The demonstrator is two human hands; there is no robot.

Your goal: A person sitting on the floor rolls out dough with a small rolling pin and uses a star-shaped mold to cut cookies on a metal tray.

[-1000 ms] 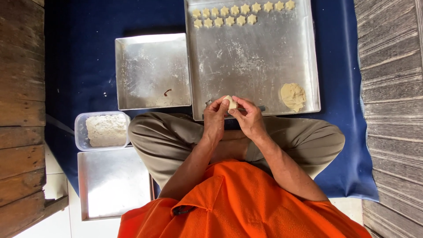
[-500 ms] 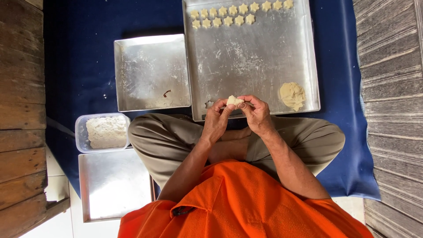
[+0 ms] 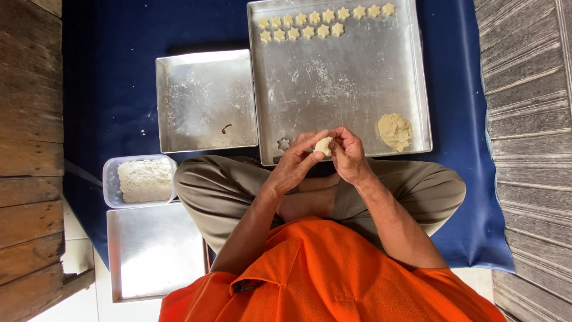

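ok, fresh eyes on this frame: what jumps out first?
Probably the two hands meeting mid-frame: the left hand and right hand pinch a small lump of dough between their fingers, over the near edge of the large metal tray. Next, the rows of star-shaped dough pieces along that tray's far edge, and the dough mound in its near right corner.

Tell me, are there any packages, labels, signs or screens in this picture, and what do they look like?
No labels, signs or screens show.
Plastic tub: the nearest thing to a package, beside the person's left knee; clear, rectangular with rounded corners, unlidded, filled with whitish powder.
Left hand and right hand: together they pinch a small pale dough piece, unwrapped, over the near edge of the large metal tray.
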